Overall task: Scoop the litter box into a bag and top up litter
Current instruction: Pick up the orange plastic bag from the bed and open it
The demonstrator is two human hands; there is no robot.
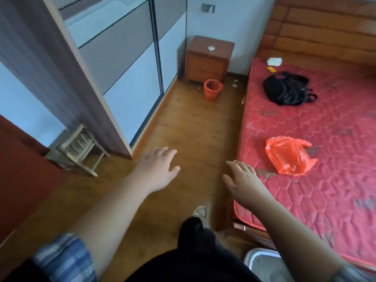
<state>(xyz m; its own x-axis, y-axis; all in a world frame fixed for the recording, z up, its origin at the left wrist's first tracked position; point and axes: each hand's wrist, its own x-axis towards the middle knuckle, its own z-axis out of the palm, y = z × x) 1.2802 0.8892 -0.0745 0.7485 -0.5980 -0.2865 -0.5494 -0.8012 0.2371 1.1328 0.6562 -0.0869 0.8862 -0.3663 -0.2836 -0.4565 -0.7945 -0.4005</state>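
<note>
My left hand (157, 167) and my right hand (243, 181) both reach forward over the wooden floor, fingers spread and holding nothing. A crumpled orange plastic bag (288, 154) lies on the red mattress (329, 188), just right of my right hand and apart from it. At the bottom right edge, partly hidden behind my right forearm, sits a white-rimmed litter box (264, 265) with grey litter inside. No scoop shows.
A small orange bucket (212, 89) stands by a wooden nightstand (208, 58) at the far wall. A black backpack (286, 88) lies on the mattress. A small wooden chair (78, 148) lies tipped at the left beside the wardrobe's sliding doors (126, 64). My shoe (200, 213) is on the floor.
</note>
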